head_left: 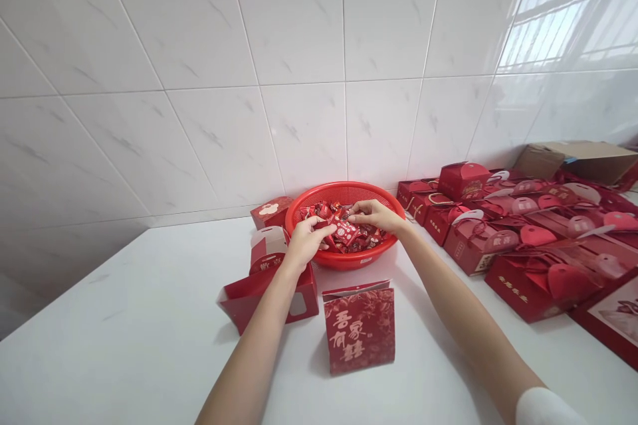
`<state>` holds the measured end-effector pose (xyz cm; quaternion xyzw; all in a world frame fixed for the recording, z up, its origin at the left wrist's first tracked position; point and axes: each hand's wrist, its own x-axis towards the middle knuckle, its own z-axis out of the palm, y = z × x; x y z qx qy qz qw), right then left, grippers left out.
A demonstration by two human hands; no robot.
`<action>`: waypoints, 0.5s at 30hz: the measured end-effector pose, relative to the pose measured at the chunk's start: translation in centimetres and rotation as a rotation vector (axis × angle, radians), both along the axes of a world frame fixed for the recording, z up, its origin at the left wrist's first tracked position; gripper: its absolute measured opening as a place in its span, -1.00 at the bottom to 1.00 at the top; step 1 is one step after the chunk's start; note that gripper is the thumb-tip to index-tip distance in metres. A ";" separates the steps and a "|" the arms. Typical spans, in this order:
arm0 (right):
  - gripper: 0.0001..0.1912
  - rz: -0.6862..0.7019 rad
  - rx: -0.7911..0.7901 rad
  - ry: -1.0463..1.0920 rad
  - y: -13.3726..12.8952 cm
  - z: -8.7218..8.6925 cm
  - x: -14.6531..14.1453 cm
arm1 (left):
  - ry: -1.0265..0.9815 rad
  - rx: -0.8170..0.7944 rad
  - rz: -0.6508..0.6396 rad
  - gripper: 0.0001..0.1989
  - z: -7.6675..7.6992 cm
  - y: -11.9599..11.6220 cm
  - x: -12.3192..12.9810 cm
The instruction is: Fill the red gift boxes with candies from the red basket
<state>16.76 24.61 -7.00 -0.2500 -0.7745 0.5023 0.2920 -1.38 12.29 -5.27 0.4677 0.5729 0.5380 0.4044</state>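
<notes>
A red plastic basket with perforated sides stands against the wall, filled with small wrapped candies. My left hand reaches in over its left side, thumb and fingers closed on the edge of a red candy packet with white dots. From the right, my right hand is inside the basket too. Its fingers are bent together close to the packet's upper edge; what they pinch is too small to make out. In front of the basket stands a red gift box with pale Chinese characters, its top flap up.
A dark red box lies left of my left forearm, with a handled box and a flowered box behind it. Several red gift boxes crowd the right side. An open cardboard carton sits at the far right.
</notes>
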 end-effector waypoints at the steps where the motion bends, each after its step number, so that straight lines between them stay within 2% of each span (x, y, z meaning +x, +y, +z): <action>1: -0.50 -0.003 -0.009 0.017 0.0 0.0 0.0 | 0.008 -0.001 0.004 -0.62 0.0 0.0 0.0; 11: -0.52 -0.030 -0.053 0.153 -0.5 0.3 0.6 | 0.075 -0.013 -0.017 -0.72 -0.2 0.2 0.1; 15: -0.50 -0.105 -0.072 0.228 -0.5 0.2 0.5 | 0.111 -0.021 -0.037 -0.72 0.0 0.1 0.2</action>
